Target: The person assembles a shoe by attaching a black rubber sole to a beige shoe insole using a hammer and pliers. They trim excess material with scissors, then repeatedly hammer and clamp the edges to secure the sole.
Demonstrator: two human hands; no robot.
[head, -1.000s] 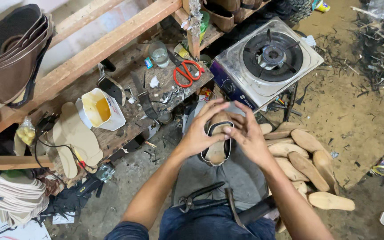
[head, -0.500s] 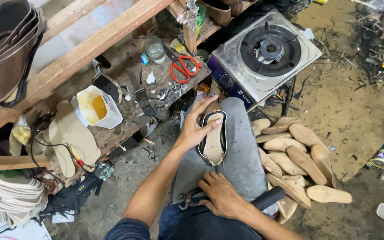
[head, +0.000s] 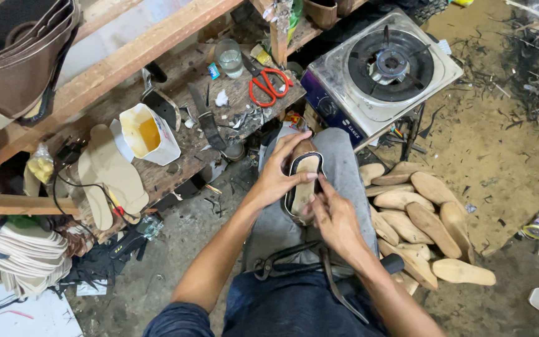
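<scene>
A shoe sole (head: 302, 181), tan inside with a dark edge, lies lengthwise on the person's grey-trousered thigh. The left hand (head: 280, 173) curls round its left side, fingers wrapped over the top end, forearm reaching in from the lower left. The right hand (head: 332, 215) rests on the sole's lower right edge, fingers bent and pressing; whether it pinches anything small is hard to tell. Wooden shoe forms (head: 419, 215) are piled just right of the knee. Red scissors (head: 268, 82) and a gas stove (head: 387, 67) sit beyond.
</scene>
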